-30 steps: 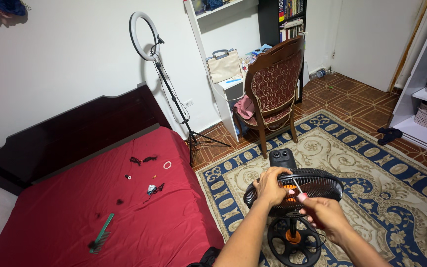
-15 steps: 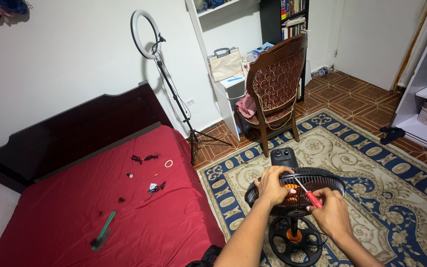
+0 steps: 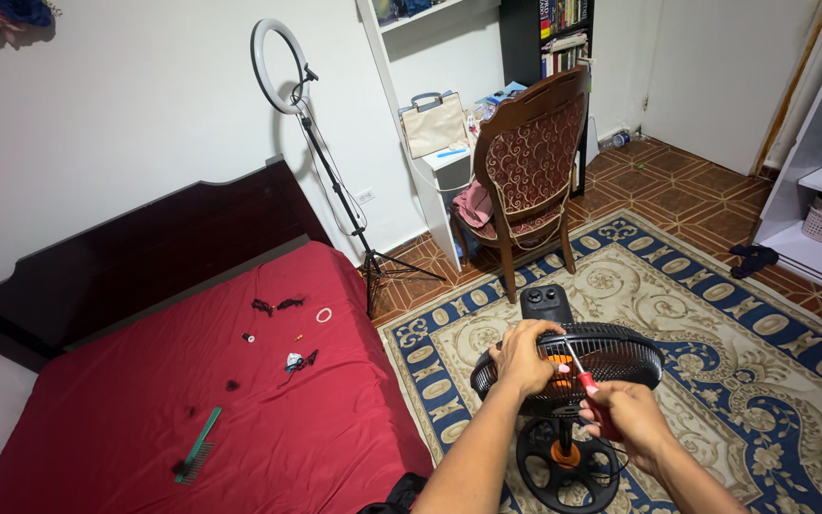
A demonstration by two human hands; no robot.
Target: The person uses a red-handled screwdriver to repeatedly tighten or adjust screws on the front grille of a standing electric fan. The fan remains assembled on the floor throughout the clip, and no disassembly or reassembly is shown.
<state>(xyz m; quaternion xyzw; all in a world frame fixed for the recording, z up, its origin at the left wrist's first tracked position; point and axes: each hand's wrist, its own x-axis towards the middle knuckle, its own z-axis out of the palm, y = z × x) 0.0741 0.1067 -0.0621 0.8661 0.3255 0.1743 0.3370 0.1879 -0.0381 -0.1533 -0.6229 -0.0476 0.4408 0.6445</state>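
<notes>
- A red bed at left carries a green comb and small bits; a ring light stands by the white wall.
- A wooden chair stands on the patterned rug.
- The black fan stands on that rug, grille tilted face-up.
- The left hand grips the grille rim; the right hand is closed around a red-handled screwdriver, tip in the grille.

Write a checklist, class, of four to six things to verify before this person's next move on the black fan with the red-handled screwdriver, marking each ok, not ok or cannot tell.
1. Left hand steadies the fan grille: ok, it grips the rim.
2. Right hand holds the red-handled screwdriver: ok.
3. Tip seated in a screw: cannot tell, the tip is too small to see.
4. Fan base flat on the rug: ok.
5. Fan unplugged: cannot tell, no plug visible.
</notes>
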